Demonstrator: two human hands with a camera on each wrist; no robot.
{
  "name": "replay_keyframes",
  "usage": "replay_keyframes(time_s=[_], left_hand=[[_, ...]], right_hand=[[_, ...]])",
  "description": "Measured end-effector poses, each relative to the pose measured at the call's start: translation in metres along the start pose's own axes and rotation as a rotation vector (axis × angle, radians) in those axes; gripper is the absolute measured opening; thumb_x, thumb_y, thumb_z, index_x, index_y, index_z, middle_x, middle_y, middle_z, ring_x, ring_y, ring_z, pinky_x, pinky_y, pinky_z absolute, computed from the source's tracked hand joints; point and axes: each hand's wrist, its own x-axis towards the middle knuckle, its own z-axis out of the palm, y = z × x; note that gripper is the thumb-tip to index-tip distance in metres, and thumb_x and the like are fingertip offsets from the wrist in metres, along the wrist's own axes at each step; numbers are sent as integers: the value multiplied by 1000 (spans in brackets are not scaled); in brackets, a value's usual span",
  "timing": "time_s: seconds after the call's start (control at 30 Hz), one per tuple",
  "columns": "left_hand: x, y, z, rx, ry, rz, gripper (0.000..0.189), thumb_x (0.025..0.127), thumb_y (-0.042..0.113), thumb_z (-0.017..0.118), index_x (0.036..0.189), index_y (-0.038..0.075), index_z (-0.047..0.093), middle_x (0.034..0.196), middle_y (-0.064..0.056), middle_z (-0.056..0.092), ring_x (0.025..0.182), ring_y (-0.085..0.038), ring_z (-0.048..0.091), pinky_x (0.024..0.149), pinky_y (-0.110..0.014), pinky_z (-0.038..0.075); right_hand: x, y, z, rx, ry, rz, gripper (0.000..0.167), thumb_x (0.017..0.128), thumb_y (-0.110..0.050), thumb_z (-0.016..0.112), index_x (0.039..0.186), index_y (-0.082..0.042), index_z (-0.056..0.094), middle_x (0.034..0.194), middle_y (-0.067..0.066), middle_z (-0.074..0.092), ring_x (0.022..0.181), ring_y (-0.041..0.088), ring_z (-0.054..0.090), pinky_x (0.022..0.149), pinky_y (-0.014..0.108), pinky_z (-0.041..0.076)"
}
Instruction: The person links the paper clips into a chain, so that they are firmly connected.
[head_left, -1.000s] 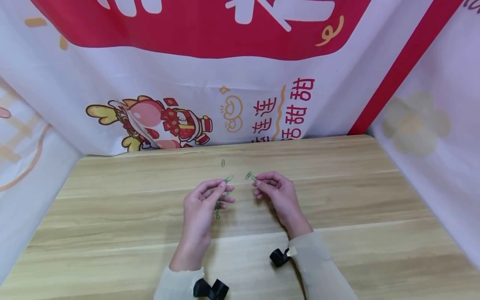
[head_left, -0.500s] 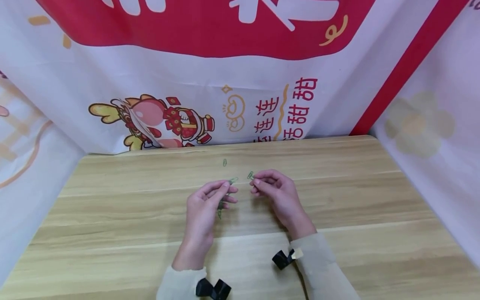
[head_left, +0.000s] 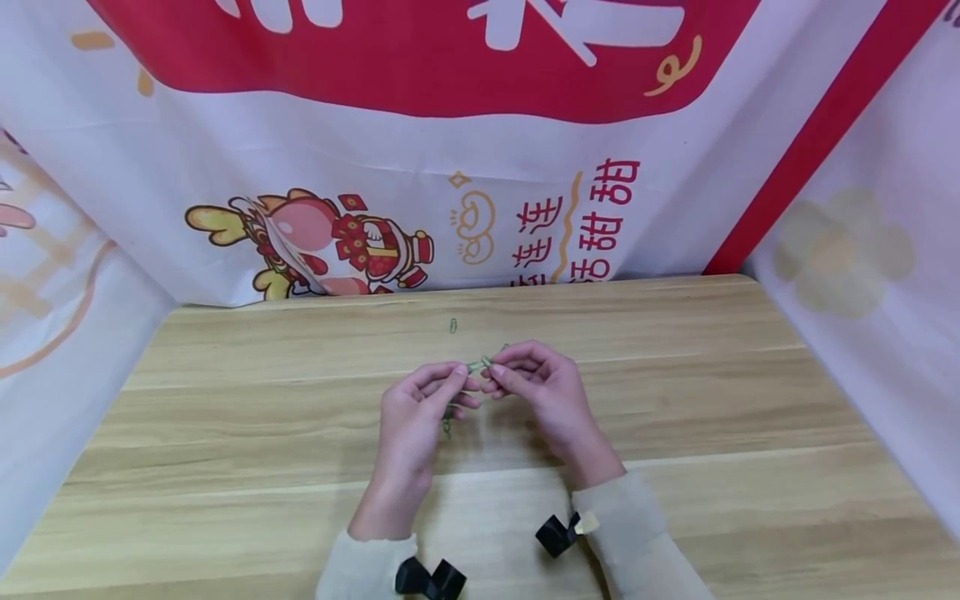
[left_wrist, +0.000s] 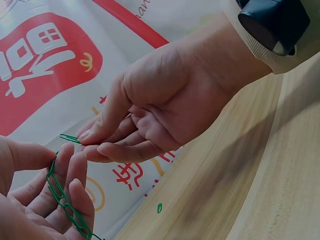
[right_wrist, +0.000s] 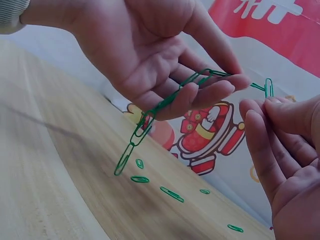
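My left hand (head_left: pixel 416 408) pinches the end of a chain of green paper clips (right_wrist: pixel 143 126) between thumb and index finger. The chain runs across its other fingers, and its tail hangs free below them. Close by on the right, my right hand (head_left: pixel 551 400) pinches a single green paper clip (right_wrist: pixel 269 88) with thumb and fingertips. That clip stands at the tip of the chain's end clip, overlapping it in the right wrist view. In the left wrist view the right hand's clip (left_wrist: pixel 70 138) sticks out from the fingertips.
Several loose green paper clips lie on the wooden table (head_left: pixel 247 433), including one paper clip (head_left: pixel 453 326) towards the back. A white and red printed cloth (head_left: pixel 420 150) rises behind the table. Black wrist cameras sit on both sleeves.
My right hand has moved left and slightly down, and the left hand a little right. The gap between them has narrowed, bringing the held clip up to the chain's end.
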Motion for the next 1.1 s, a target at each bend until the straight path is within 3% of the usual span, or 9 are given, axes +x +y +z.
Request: replay_keyframes(time_s=[0.23, 0.53, 0.77, 1.1], left_hand=[[-1, 1, 0, -17, 10, 1, 17, 103, 12, 73, 116, 1, 74, 99, -11, 83, 76, -15, 76, 72, -27, 61], [0, 1, 1, -20, 11, -5, 17, 103, 12, 72, 117, 2, 74, 94, -4, 83, 77, -16, 76, 72, -26, 60], [-1, 1, 1, -9, 24, -2, 16, 102, 11, 73, 115, 2, 75, 98, -10, 83, 75, -14, 74, 71, -27, 60], [-1, 2, 1, 17, 32, -13, 17, 102, 13, 74, 116, 3, 75, 92, -2, 81, 79, -15, 74, 70, -24, 58]], right_hand=[[1, 1, 2, -31, 28, 4, 18, 99, 5, 71, 117, 8, 67, 94, 2, 79, 83, 15, 78, 80, 30, 66], [1, 1, 3, -35, 18, -18, 19, 98, 7, 70, 116, 9, 65, 94, 1, 79, 83, 15, 77, 83, 30, 67], [0, 0, 5, -29, 11, -16, 18, 98, 8, 69, 115, 10, 64, 95, 2, 78, 82, 14, 76, 82, 29, 66], [0, 2, 7, 20, -26, -23, 15, 99, 9, 66, 111, 0, 65, 95, 1, 77, 83, 13, 75, 82, 27, 65]])
